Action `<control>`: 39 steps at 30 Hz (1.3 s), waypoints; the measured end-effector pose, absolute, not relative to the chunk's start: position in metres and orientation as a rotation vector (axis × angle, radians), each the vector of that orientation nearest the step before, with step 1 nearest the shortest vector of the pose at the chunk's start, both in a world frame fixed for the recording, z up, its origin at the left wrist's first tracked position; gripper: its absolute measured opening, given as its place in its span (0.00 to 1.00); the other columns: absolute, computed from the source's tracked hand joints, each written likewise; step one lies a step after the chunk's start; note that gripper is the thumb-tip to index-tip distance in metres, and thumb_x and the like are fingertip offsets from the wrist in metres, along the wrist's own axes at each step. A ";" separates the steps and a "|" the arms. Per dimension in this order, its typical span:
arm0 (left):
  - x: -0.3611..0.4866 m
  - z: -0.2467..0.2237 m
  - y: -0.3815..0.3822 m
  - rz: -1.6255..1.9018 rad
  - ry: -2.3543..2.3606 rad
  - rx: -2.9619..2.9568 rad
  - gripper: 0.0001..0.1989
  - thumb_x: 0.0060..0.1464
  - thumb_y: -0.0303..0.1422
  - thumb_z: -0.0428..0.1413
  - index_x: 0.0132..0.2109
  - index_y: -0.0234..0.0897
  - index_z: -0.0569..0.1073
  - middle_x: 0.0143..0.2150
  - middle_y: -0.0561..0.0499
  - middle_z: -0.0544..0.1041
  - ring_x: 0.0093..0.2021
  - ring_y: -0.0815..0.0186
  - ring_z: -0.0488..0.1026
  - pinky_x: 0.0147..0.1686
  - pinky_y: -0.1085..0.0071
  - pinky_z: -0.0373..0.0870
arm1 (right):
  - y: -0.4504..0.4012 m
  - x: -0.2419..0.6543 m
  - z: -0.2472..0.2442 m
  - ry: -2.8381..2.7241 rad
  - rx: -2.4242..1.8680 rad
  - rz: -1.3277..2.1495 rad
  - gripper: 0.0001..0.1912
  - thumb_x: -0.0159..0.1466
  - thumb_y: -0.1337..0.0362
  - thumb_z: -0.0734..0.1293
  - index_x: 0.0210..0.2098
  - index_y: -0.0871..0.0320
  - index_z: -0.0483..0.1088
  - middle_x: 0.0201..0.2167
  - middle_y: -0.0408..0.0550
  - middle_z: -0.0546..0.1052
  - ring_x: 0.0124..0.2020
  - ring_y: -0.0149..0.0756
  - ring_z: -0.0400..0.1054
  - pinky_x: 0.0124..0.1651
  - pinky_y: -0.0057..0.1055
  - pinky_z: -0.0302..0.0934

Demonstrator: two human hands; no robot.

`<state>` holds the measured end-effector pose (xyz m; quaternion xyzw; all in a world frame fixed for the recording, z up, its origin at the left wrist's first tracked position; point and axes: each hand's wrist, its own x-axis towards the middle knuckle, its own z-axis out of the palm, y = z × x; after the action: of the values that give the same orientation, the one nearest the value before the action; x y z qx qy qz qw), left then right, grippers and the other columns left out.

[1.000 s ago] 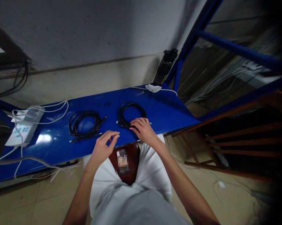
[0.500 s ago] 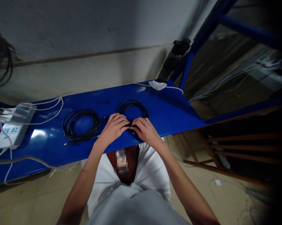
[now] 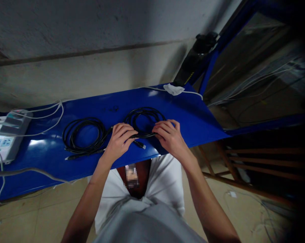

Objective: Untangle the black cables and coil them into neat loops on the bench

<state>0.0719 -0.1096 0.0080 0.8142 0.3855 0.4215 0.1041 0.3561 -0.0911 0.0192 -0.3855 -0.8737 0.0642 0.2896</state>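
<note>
A coiled black cable (image 3: 145, 110) lies on the blue table between my two hands. My left hand (image 3: 122, 136) is closed around the near left part of its loops. On the opposite side, my right hand (image 3: 169, 135) grips the coil's near right edge with curled fingers. One cable end with a silver-tipped plug (image 3: 140, 144) sticks out below the loops, beside my left fingers. Left of my left hand rests a second coiled black cable (image 3: 84, 148), its plug ends toward the table's front edge.
At the far left stands a white power strip (image 3: 5, 145) with white cords. A black bottle (image 3: 193, 64) leans at the back right, near a crumpled white tissue (image 3: 174, 89). Small black bits (image 3: 115, 108) lie behind the coils. A grey cord (image 3: 41, 171) crosses the front left.
My right hand has moved right, away from my left, and the coil between them is spread into a wider ring. The plug end now shows. The view has shifted slightly.
</note>
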 end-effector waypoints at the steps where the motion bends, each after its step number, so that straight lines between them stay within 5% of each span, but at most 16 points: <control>1: 0.072 0.009 -0.109 1.277 1.121 2.396 0.06 0.74 0.31 0.63 0.55 0.41 0.81 0.49 0.46 0.84 0.54 0.55 0.80 0.62 0.49 0.72 | -0.089 0.357 0.022 -2.322 -1.026 0.157 0.10 0.77 0.73 0.68 0.52 0.52 0.78 0.51 0.49 0.86 0.61 0.50 0.77 0.68 0.58 0.58; 6: 0.069 0.018 -0.114 1.250 1.103 2.387 0.09 0.73 0.27 0.62 0.56 0.42 0.80 0.46 0.47 0.83 0.51 0.57 0.80 0.63 0.48 0.74 | -0.085 0.365 0.022 -2.195 -1.115 0.146 0.13 0.78 0.70 0.67 0.57 0.51 0.77 0.62 0.57 0.81 0.65 0.55 0.74 0.63 0.55 0.70; 10: 0.057 0.028 -0.126 1.107 1.144 2.391 0.09 0.74 0.26 0.59 0.55 0.43 0.80 0.48 0.47 0.83 0.53 0.56 0.80 0.66 0.46 0.73 | -0.093 0.373 0.004 -2.136 -1.212 0.232 0.27 0.77 0.58 0.72 0.72 0.53 0.68 0.67 0.62 0.77 0.68 0.58 0.73 0.66 0.56 0.71; 16: 0.042 0.040 -0.150 0.627 1.269 2.488 0.15 0.65 0.19 0.59 0.53 0.41 0.79 0.49 0.48 0.82 0.54 0.54 0.78 0.74 0.42 0.65 | -0.097 0.382 -0.017 -2.248 -1.232 0.262 0.13 0.80 0.57 0.69 0.59 0.51 0.79 0.63 0.56 0.81 0.67 0.55 0.74 0.65 0.53 0.69; 21: 0.047 0.045 -0.166 0.407 1.352 2.504 0.24 0.60 0.18 0.57 0.60 0.40 0.78 0.59 0.42 0.77 0.61 0.49 0.75 0.70 0.44 0.68 | -0.087 0.411 -0.015 -2.236 -1.303 0.173 0.12 0.80 0.58 0.67 0.58 0.52 0.80 0.63 0.55 0.82 0.67 0.55 0.75 0.63 0.53 0.68; 27: 0.051 0.042 -0.165 0.304 1.285 2.550 0.11 0.75 0.29 0.58 0.61 0.40 0.76 0.57 0.44 0.79 0.60 0.51 0.75 0.67 0.45 0.64 | -0.084 0.442 -0.014 -2.163 -1.425 0.108 0.14 0.80 0.58 0.66 0.59 0.54 0.79 0.63 0.58 0.81 0.66 0.60 0.75 0.63 0.59 0.69; 32: 0.058 0.031 -0.162 0.480 1.304 2.565 0.07 0.78 0.31 0.57 0.58 0.38 0.76 0.54 0.45 0.81 0.56 0.54 0.77 0.69 0.45 0.60 | -0.126 0.396 -0.011 -1.883 -1.354 0.226 0.18 0.77 0.56 0.72 0.62 0.52 0.74 0.62 0.60 0.79 0.63 0.57 0.75 0.64 0.57 0.70; 35: 0.069 0.025 -0.166 0.785 1.357 2.467 0.08 0.78 0.32 0.57 0.59 0.38 0.75 0.54 0.45 0.81 0.55 0.54 0.78 0.65 0.48 0.66 | -0.159 0.345 -0.009 -1.640 -1.272 0.596 0.23 0.71 0.52 0.79 0.59 0.50 0.71 0.53 0.54 0.82 0.48 0.47 0.80 0.51 0.47 0.74; 39: 0.086 0.027 -0.175 1.069 1.395 2.295 0.10 0.78 0.32 0.57 0.62 0.39 0.75 0.53 0.43 0.81 0.54 0.55 0.79 0.58 0.53 0.73 | -0.178 0.293 -0.006 -1.332 -1.141 1.134 0.24 0.69 0.48 0.80 0.55 0.50 0.70 0.45 0.48 0.85 0.42 0.42 0.82 0.50 0.42 0.76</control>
<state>0.0858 -0.1752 0.0265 0.7878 0.4787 0.3668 0.1250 0.2925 -0.1778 -0.0060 -0.4723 -0.5514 0.4694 0.5026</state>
